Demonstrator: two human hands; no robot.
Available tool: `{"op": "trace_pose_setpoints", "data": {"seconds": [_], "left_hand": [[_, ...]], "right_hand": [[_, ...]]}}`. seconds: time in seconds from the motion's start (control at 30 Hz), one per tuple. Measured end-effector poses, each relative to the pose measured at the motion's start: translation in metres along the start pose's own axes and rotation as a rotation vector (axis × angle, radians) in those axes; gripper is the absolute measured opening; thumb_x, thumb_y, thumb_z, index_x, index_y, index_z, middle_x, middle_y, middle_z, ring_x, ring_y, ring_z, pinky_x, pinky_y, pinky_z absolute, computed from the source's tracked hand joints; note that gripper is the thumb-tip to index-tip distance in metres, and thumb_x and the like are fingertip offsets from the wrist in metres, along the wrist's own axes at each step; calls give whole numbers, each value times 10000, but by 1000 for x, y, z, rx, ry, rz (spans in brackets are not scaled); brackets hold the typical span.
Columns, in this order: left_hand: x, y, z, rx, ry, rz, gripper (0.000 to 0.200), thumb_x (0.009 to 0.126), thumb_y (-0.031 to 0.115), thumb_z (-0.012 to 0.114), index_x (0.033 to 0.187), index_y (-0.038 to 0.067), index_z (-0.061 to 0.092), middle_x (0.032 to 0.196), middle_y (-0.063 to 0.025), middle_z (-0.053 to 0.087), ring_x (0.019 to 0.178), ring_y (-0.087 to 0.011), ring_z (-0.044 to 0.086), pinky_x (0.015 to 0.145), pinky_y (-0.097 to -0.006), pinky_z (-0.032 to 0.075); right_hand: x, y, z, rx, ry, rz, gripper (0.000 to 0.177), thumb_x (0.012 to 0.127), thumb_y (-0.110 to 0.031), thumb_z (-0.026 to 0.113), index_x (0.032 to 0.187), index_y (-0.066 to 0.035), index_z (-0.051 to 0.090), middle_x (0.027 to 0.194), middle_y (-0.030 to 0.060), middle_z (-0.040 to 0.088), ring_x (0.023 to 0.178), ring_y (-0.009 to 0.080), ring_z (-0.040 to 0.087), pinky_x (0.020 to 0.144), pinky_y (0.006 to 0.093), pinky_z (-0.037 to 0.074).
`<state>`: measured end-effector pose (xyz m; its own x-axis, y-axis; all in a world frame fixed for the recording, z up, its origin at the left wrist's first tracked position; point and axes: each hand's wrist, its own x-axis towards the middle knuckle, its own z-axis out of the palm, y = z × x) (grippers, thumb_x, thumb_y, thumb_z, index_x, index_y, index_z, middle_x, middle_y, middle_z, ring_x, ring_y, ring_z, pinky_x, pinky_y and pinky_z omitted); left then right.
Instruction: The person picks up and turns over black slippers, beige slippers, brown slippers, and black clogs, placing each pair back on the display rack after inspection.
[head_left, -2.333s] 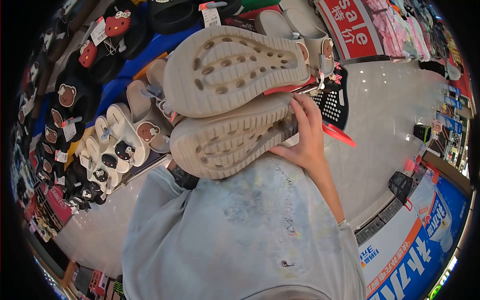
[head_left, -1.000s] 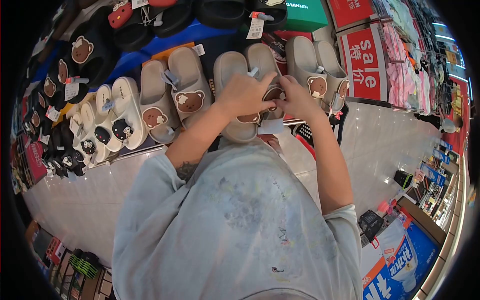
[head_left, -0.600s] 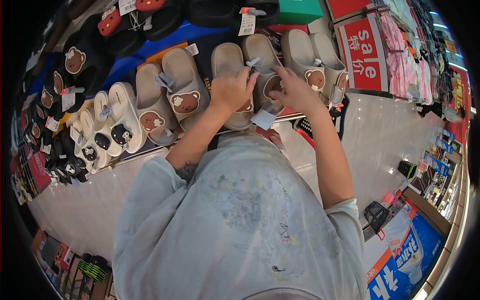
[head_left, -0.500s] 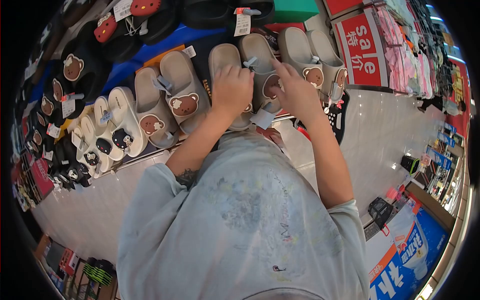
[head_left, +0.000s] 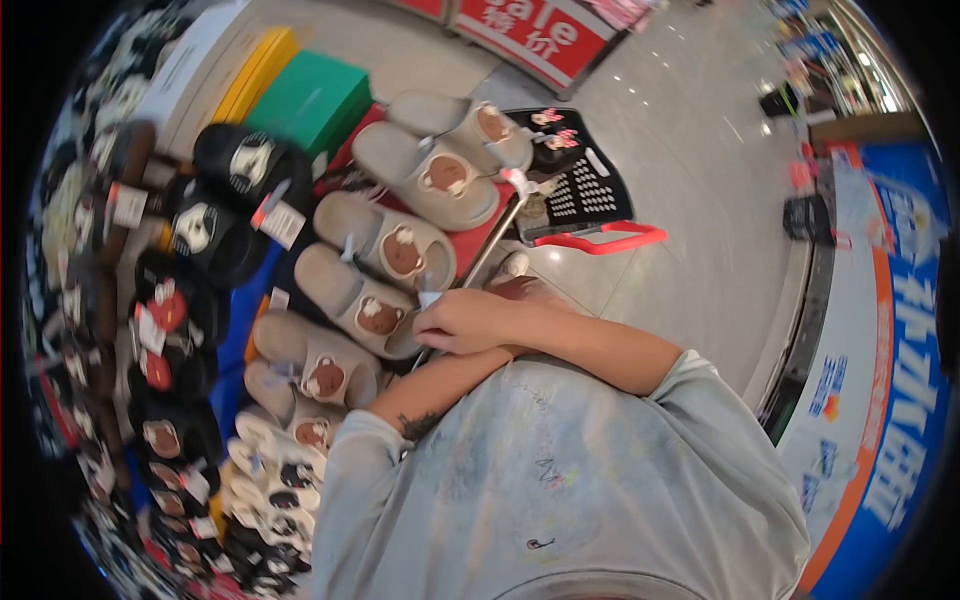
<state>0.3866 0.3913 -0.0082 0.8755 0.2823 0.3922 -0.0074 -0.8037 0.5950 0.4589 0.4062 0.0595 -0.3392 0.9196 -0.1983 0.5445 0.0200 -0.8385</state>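
Note:
My right hand (head_left: 468,320) reaches across to the left, its fingers curled together beside the near end of a beige bear slipper (head_left: 335,285). A pale tag (head_left: 430,298) shows at its knuckles; what the fingers hold, if anything, is hidden. My left forearm (head_left: 445,388) passes beneath the right wrist, which covers the left hand. Another beige slipper pair (head_left: 430,175) with brown bear faces stands farther up the row, and a third pair (head_left: 310,365) lies nearer, left of my forearm.
A black basket (head_left: 585,190) with a red handle holds dark slippers with pink bows. A metal rail (head_left: 492,240) edges the display. Black slippers (head_left: 240,165), white slippers (head_left: 265,470) and a green box (head_left: 312,100) fill the left. A blue promotional stand (head_left: 910,300) is at right.
My view has turned to the right, bringing the basket into sight. My hands have left the slipper tops; the right has crossed over the left arm, and the left hand has become hidden.

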Motion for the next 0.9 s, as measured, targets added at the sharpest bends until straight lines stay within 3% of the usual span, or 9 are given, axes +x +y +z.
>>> {"op": "trace_pose_setpoints", "data": {"seconds": [0.13,0.2,0.3,0.37,0.5,0.57,0.67,0.8,0.9], "left_hand": [[17,-4,59,-62,-47,165,198,774,222,606,793,24,605,766,-143,619,844,-315,597,726,-430,459],[50,5,26,-293,-709,-193,247,774,237,611,877,13,603,899,-179,616,932,-310,585,769,-424,460],[79,13,19,-173,-973,-249,361,806,242,590,1049,-21,544,1089,-204,549,1002,-352,534,826,-436,430],[83,11,32,-140,-846,-239,423,804,283,598,1088,-21,523,1115,-193,531,1038,-351,512,841,-438,420],[96,3,72,-3,-393,-149,527,786,359,622,1130,-20,495,1105,-177,527,1052,-344,506,859,-445,413],[110,-2,102,-4,-482,-202,538,784,371,621,1141,-9,489,1114,-178,525,1071,-342,501,872,-451,411],[114,0,144,7,-636,-263,548,781,375,622,1168,13,480,1121,-182,527,1107,-333,494,893,-454,410],[113,-20,180,41,-947,-605,482,797,315,587,1196,63,493,1104,-169,554,1110,-323,521,917,-467,403],[92,-49,192,523,-996,-444,280,832,233,533,1069,114,623,1076,-105,593,1009,-287,577,829,-479,397]], "right_hand": [[-60,49,-25,-63,597,-19,129,822,-141,569,847,-34,637,824,112,645,757,284,618,665,374,488],[-101,77,-31,27,717,258,136,826,-110,569,893,-21,646,863,117,657,786,246,636,659,346,496],[-164,131,-31,-69,867,555,136,824,-89,572,900,0,641,909,142,659,813,231,642,623,344,510],[-200,169,-33,-152,965,729,188,790,-104,602,955,-28,647,961,166,645,912,299,612,753,349,499],[-244,217,-29,-565,722,793,305,844,-309,568,1057,-96,617,1144,117,582,1127,280,495,970,502,317],[-257,235,-28,-672,620,811,475,857,-517,475,1107,-132,592,1212,73,538,1202,246,427,1023,618,126],[-255,220,-61,-435,282,877,473,862,-518,467,1111,-135,592,1208,72,537,1210,242,416,1009,620,115],[-261,243,-89,-340,101,695,577,735,-659,541,887,-120,679,851,92,659,834,273,628,759,451,465],[-262,283,-81,-387,188,574,655,632,-737,575,797,-113,688,718,105,651,670,287,634,603,385,494]]}}
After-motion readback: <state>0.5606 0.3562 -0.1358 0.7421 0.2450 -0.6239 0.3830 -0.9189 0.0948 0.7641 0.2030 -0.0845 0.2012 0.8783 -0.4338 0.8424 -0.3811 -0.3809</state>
